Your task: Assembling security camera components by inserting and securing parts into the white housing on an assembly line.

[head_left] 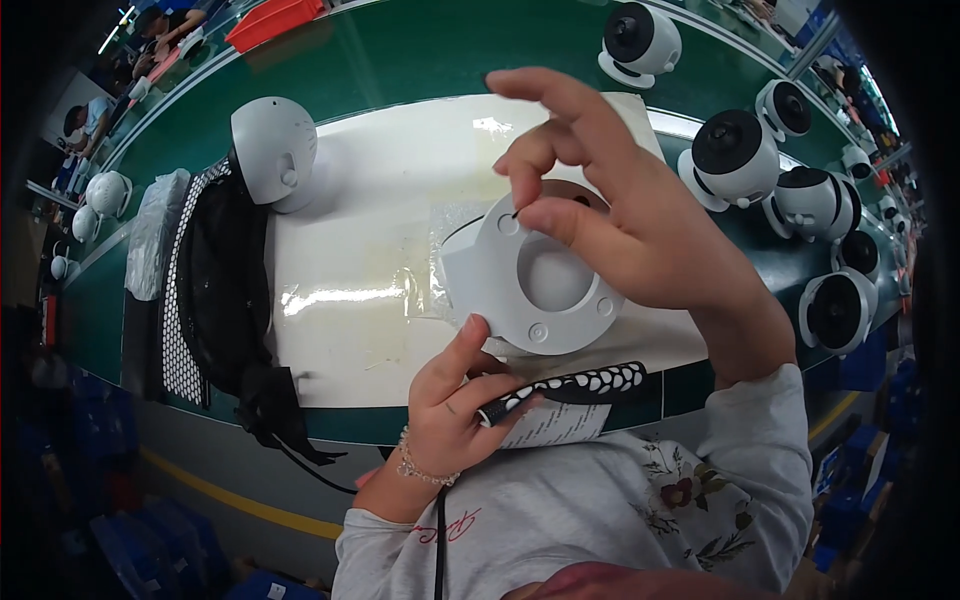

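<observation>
Red plastic forms a tray at the far left, and blue bins stand near left below the green bench; their contents are too indistinct to tell. Between the hands, over a pale mat, is a white camera, round base upward. The left hand grasps a white-dotted black strip, thumb against the base's edge. The right hand holds thumb and fingertip close at a far-left recess; whether they pinch anything, I cannot tell.
</observation>
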`<state>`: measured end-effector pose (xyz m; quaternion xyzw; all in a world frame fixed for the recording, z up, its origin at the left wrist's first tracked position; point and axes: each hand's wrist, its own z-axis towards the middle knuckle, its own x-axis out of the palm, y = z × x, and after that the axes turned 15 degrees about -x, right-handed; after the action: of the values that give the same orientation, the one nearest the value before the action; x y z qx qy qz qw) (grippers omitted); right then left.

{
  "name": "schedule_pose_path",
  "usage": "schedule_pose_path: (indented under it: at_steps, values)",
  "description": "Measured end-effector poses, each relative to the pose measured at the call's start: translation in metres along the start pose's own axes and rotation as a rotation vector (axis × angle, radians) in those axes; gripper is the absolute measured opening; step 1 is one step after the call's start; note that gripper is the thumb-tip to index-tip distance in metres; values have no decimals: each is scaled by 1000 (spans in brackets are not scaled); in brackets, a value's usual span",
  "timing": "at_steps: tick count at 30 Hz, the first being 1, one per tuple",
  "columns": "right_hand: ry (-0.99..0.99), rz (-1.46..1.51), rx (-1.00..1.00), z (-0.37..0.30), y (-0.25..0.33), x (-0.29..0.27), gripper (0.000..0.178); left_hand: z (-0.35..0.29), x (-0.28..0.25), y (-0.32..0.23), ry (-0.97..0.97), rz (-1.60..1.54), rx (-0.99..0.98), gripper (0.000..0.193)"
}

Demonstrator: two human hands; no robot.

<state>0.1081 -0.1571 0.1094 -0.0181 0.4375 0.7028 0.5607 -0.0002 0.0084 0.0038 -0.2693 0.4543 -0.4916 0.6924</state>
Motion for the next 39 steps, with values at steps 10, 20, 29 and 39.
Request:
schedule_pose_path:
  at_steps: [10,20,29,39]
  values:
    - [75,-68,105,-10,4,8,56,0,1,2,-9,-19,6,26]
    - [167,-229,68,-44,32,9,10,0,0,0,-9,-36,-9,25]
    - [155,-377,39,-49,30,23,14,1,2,1,-45,-11,-12,24]
    - [-266,-367,-20,-81,-11,9,40,-1,1,2,-51,-4,-37,22]
